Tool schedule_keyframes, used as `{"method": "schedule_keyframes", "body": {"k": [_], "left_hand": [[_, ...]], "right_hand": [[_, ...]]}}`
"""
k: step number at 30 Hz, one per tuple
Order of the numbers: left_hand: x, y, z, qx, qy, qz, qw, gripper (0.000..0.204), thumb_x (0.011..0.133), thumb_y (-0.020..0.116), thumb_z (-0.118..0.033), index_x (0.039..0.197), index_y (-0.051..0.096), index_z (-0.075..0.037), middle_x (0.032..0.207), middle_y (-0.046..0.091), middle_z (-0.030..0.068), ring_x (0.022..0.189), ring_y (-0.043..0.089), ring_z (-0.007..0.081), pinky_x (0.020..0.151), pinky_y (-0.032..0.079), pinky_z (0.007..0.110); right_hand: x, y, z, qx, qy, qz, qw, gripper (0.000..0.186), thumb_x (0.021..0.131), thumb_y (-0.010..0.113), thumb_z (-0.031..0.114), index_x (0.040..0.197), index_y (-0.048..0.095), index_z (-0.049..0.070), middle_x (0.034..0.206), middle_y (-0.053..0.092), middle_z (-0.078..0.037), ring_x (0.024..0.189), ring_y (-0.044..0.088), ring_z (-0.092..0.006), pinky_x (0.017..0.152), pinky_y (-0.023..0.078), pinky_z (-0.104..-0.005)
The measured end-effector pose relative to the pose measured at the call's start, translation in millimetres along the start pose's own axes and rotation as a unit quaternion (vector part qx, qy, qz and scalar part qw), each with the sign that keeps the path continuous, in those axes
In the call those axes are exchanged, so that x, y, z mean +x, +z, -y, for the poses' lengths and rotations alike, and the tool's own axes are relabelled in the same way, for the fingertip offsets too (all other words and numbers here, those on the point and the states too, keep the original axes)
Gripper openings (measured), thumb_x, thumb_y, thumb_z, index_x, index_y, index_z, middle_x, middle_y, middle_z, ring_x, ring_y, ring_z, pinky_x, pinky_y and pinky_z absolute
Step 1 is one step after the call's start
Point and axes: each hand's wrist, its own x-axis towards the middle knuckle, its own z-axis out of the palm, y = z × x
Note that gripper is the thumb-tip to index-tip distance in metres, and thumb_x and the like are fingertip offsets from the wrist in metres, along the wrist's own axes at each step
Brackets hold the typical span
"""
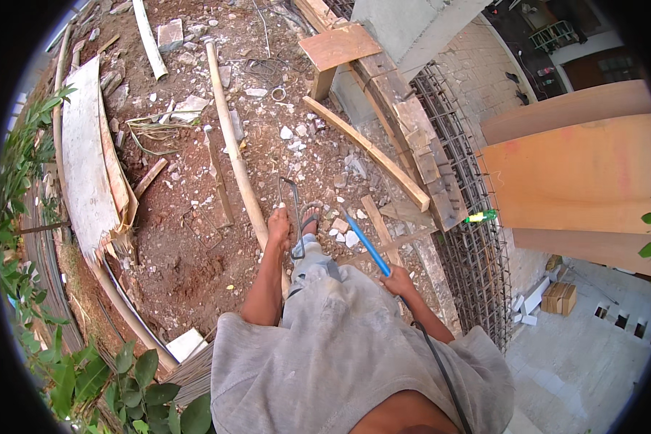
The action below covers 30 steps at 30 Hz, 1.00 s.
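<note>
My left hand (278,224) is closed on a thin, dark metal rod frame (296,210) bent into a narrow rectangle. The frame stands upright beside my leg, and my fingers hide part of its near-left side. In my right hand (398,281) is a slim blue bar (367,243), gripped at its lower end. Its darker tip points up and to the left, over the rubble. Between the two hands, my sandalled foot (312,219) rests on the ground.
A long wooden pole (231,137) lies left of my hands. Timber formwork (412,137) and a rebar cage (477,267) run along the right. Plywood sheets (571,173) stand beyond. A weathered board (92,159) and leafy plants (72,376) are at the left. Broken stones litter the soil.
</note>
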Motion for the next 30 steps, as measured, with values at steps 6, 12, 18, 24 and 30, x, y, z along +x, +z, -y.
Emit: {"method": "schedule_keyframes", "body": {"k": [6, 12, 18, 24, 30], "left_hand": [[61, 21, -123, -0.143, 0.004, 0.075, 0.987, 0.032, 0.102, 0.050, -0.046, 0.090, 0.045, -0.017, 0.059, 0.035, -0.0062, 0.046, 0.031, 0.0075, 0.039, 0.023, 0.025], [238, 22, -322, -0.215, 0.055, -0.057, 0.973, 0.078, 0.099, 0.034, -0.065, 0.147, 0.029, -0.005, 0.131, 0.044, 0.0226, 0.118, 0.046, 0.0330, 0.093, 0.045, 0.045], [279, 69, -292, 0.102, 0.256, -0.020, 0.961, 0.052, 0.100, 0.046, -0.047, 0.129, 0.050, -0.004, 0.102, 0.058, 0.0070, 0.087, 0.064, 0.0196, 0.058, 0.042, 0.032], [221, 34, -43, 0.355, 0.022, 0.059, 0.933, 0.070, 0.094, 0.052, -0.053, 0.127, 0.059, 0.009, 0.124, 0.061, 0.0327, 0.120, 0.058, 0.0436, 0.102, 0.044, 0.046], [128, -99, 140, 0.365, -0.160, -0.022, 0.917, 0.053, 0.095, 0.054, -0.047, 0.117, 0.064, 0.000, 0.097, 0.068, 0.0180, 0.072, 0.070, 0.0303, 0.062, 0.054, 0.049]], "right_hand": [[-19, 34, -12, 0.028, 0.005, 0.030, 0.999, 0.027, 0.077, 0.067, 0.027, 0.086, 0.067, 0.002, 0.083, 0.068, -0.024, 0.081, 0.068, -0.0400, 0.072, 0.052, -0.0471], [-8, 12, 55, 0.072, 0.063, -0.049, 0.994, 0.030, 0.077, 0.068, 0.023, 0.098, 0.066, 0.002, 0.084, 0.068, -0.023, 0.081, 0.067, -0.0396, 0.073, 0.051, -0.0462], [8, 7, 83, 0.133, 0.091, -0.092, 0.983, 0.022, 0.077, 0.068, 0.019, 0.088, 0.065, 0.001, 0.075, 0.065, -0.022, 0.072, 0.066, -0.0358, 0.071, 0.051, -0.0438], [15, -2, 66, 0.091, 0.099, -0.067, 0.989, 0.024, 0.079, 0.069, 0.024, 0.086, 0.066, 0.001, 0.075, 0.066, -0.021, 0.074, 0.068, -0.0339, 0.070, 0.053, -0.0438], [12, -18, 39, -0.038, 0.099, 0.018, 0.994, 0.033, 0.079, 0.070, 0.031, 0.091, 0.068, 0.000, 0.086, 0.069, -0.026, 0.086, 0.070, -0.0400, 0.076, 0.054, -0.0465]]}}
